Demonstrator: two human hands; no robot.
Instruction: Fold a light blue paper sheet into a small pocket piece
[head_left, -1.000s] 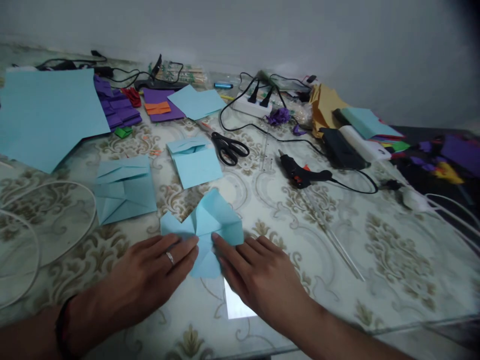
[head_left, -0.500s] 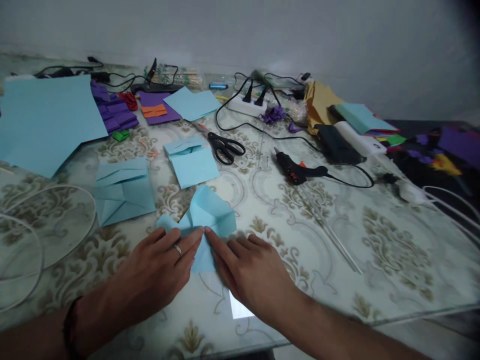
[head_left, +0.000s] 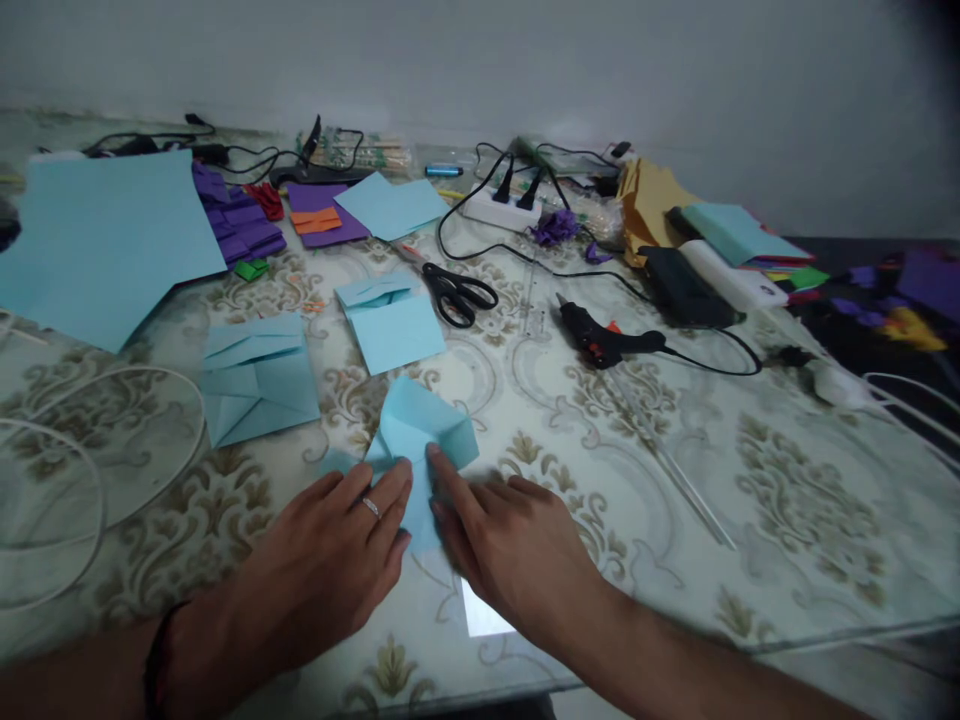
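Note:
A light blue sheet of paper (head_left: pixel 427 420), partly folded with its upper flaps standing up, lies on the table in front of me. My left hand (head_left: pixel 337 540) rests on its left side, fingers stretched out and pressing it down; a ring is on one finger. With its index finger extended, my right hand (head_left: pixel 510 540) touches the paper's centre crease, the other fingers loosely bent. My hands cover part of the lower paper. Just beyond lie two folded light blue paper pieces: one at the left (head_left: pixel 259 380) and another nearer the middle (head_left: pixel 394 322).
Black-handled scissors (head_left: pixel 459 295) lie beyond the folded pieces. A glue gun (head_left: pixel 604 335) with a cord sits to the right, near clear sticks (head_left: pixel 675 465). A power strip (head_left: pixel 501 208) stands at the back. Large blue sheets (head_left: pixel 112 240) and a white cable (head_left: pixel 199 420) are at the left.
My right index fingertip has slid up and right along the paper, away from my left fingertips. My left hand stays on the paper. The view has shifted slightly.

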